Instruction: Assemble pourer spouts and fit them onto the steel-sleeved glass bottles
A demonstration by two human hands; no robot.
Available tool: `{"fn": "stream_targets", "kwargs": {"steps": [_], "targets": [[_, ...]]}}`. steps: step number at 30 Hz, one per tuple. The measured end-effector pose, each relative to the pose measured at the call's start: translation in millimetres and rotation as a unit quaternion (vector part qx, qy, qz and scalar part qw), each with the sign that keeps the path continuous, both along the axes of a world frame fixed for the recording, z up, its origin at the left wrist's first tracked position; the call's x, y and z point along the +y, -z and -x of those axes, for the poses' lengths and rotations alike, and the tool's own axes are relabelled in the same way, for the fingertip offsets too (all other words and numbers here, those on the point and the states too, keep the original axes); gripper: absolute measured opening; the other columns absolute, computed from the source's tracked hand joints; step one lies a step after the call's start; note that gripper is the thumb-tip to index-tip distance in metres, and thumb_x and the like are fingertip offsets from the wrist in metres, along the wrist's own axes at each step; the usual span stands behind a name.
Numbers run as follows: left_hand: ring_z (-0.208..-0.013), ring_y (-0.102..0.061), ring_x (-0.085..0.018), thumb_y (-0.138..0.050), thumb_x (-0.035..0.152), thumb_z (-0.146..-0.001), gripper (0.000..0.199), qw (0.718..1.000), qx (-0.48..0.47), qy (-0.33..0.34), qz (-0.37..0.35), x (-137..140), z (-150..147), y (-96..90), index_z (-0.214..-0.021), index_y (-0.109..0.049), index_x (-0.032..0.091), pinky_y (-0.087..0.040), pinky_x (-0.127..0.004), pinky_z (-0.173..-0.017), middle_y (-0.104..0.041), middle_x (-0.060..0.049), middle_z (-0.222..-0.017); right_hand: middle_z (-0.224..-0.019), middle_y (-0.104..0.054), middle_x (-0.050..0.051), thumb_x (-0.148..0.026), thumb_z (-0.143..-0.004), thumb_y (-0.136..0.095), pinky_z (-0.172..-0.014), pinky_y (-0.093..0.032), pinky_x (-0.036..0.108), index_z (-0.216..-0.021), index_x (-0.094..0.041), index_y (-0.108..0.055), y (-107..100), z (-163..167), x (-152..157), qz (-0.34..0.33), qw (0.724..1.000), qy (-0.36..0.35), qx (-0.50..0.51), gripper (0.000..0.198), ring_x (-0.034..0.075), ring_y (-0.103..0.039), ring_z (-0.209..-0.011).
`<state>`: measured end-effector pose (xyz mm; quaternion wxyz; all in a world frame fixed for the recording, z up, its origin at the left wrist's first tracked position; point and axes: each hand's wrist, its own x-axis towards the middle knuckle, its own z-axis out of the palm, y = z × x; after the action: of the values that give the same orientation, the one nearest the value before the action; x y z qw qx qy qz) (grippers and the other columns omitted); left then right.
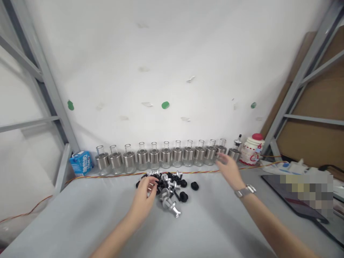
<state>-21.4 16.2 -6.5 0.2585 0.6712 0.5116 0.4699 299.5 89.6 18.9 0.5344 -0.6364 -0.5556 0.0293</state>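
Note:
Several glass bottles (166,157) with steel sleeves stand in a row along the wall. My right hand (229,170), wearing a metal-banded watch, is at the right end of the row. Its fingers are apart and slightly bent beside a bottle (221,148); contact cannot be made out. A loose pile of silver and black bottle pourers (168,184) lies in front of the row. At the pile's left edge is my left hand (145,190), its thumb and fingers curled together; what is between the fingertips is hidden. The rightmost bottle (234,154) has a pourer (238,139) in its neck.
A blue carton (81,163) stands at the left end. Right of the bottles is a white-and-red decorated jar (252,150). A twisted red-yellow wire (120,175) runs along the grey table (94,215). A dark flat device (290,200) lies at right, partly pixelated.

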Motion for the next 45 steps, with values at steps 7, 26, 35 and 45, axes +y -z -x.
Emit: {"fn": "stream_targets", "kwargs": {"steps": [7,26,35,45], "targets": [[-0.079,-0.053,-0.019,-0.038,0.037,-0.082,0.029,0.954,0.280,0.103,-0.003,-16.4,-2.7,-8.1,-0.103,-0.053,0.025,-0.041,-0.030,-0.071,-0.052,-0.005,-0.093,-0.075,-0.062,0.001,-0.021,-0.068,-0.054,-0.058,-0.045,0.023,-0.091,-0.017,-0.063,-16.6,111.5,-55.3,0.256,0.840,-0.452,0.157,0.025,0.013,-0.057,-0.066],[-0.079,-0.053,-0.018,-0.049,0.032,-0.075,0.019,0.972,0.229,0.044,0.003,-8.9,-0.1,-0.3,-0.089,-0.058,0.024,-0.041,-0.030,-0.071,-0.052,-0.003,-0.090,-0.074,-0.050,0.001,-0.012,-0.053,-0.063,-0.063,-0.043,0.029,-0.076,-0.022,-0.067,41.0,101.7,-53.4,0.221,0.920,-0.313,-0.083,0.025,0.017,-0.051,-0.066],[-0.083,-0.060,-0.020,-0.061,0.040,-0.066,0.027,0.946,-0.284,0.043,0.148,-2.0,-4.7,-14.4,-0.070,-0.047,0.017,-0.045,-0.033,-0.074,-0.063,-0.005,-0.077,-0.087,-0.061,0.003,-0.025,-0.066,-0.062,-0.073,-0.044,0.033,-0.088,-0.017,-0.058,17.1,112.5,-56.3,0.169,0.901,-0.392,0.076,0.023,0.020,-0.056,-0.082],[-0.039,-0.049,-0.009,-0.056,0.043,-0.070,0.035,0.932,-0.258,0.125,0.221,-10.6,-11.6,-17.8,-0.090,-0.059,0.014,-0.041,-0.021,-0.040,-0.047,0.005,-0.045,-0.084,-0.061,0.003,-0.032,-0.070,-0.061,-0.070,-0.046,0.032,-0.097,-0.018,-0.058,9.9,122.0,-69.1,0.148,0.875,-0.449,0.108,0.030,0.017,-0.057,-0.076]]}}
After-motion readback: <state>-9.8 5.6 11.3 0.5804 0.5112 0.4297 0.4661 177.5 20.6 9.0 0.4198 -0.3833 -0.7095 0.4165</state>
